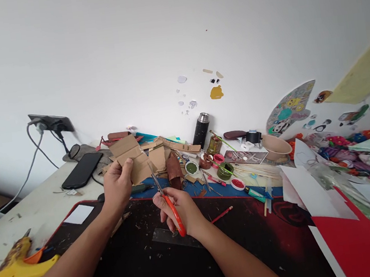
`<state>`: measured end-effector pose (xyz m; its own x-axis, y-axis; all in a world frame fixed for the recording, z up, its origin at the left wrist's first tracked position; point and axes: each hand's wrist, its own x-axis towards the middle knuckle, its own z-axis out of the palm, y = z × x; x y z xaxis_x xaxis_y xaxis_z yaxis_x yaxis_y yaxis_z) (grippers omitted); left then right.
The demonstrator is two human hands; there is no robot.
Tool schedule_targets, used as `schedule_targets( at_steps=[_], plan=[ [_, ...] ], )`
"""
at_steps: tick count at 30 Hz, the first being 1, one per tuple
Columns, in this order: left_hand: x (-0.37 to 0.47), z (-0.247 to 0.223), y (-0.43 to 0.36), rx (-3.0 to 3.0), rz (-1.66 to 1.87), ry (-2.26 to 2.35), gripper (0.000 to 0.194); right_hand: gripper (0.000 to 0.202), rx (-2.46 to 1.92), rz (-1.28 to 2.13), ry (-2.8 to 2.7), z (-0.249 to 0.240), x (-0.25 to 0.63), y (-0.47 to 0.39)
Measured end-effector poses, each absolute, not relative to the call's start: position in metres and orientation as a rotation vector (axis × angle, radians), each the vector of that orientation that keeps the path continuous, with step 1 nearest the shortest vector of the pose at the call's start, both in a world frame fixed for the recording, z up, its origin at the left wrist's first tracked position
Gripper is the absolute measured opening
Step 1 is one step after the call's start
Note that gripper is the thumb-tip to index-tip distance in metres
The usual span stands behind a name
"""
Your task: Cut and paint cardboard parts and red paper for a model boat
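The left hand (118,182) is reaching forward and rightward, its forearm slanting up from the lower left, and is pinching the flat brown corrugated cardboard piece (128,151) with the thumb on top. The right hand (182,208) is angling in from the lower right, its fingers curling around the orange-handled metal scissors (174,214). The scissors are hovering above the black red-edged mat (137,270), their long axis running diagonally; the 2 blades are pointing forward and leftward, beside the cardboard's right edge, seemingly slightly parted. A clear flat ruler (161,236) is lying below the right hand.
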<state>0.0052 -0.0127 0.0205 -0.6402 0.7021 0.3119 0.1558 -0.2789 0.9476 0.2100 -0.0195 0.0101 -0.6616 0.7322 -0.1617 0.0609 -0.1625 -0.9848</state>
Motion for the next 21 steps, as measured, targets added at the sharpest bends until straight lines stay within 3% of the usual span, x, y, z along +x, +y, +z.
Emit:
schedule_targets(
  at_steps=[21],
  plan=[
    [0.0067, 0.0154, -0.0103, 0.955, 1.982, 1.61, 0.049, 0.066, -0.866, 1.893, -1.586, 0.0097, 0.2098, -0.0195]
  ],
)
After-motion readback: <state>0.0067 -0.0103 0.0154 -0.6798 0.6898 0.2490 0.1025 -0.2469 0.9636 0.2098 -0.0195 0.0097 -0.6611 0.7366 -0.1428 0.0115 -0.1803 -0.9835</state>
